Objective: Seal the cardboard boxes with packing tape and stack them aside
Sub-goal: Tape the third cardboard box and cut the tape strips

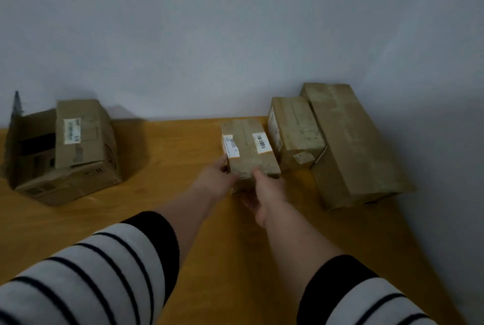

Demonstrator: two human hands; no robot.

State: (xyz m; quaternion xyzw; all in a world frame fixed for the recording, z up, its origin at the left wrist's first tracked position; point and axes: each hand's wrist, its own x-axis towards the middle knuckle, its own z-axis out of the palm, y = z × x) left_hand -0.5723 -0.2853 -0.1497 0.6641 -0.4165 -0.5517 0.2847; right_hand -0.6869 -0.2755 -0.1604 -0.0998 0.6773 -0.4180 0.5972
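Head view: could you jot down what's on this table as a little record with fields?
surface: wooden table against a pale wall
held box: small labelled box, both hands on its near end
left hand: holds the box's left side
right hand: holds its near end
right group: medium box beside long box, both closed
left group: open box with a closed box resting on it
tape: none visible

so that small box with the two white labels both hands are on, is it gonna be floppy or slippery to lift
Probably stiff: the small box keeps square edges and shut flaps. It may be a bit slick, since glossy tape seems to run along its top. It looks light for its size, as the left hand and right hand hold it only at its near end, though weight is a guess.
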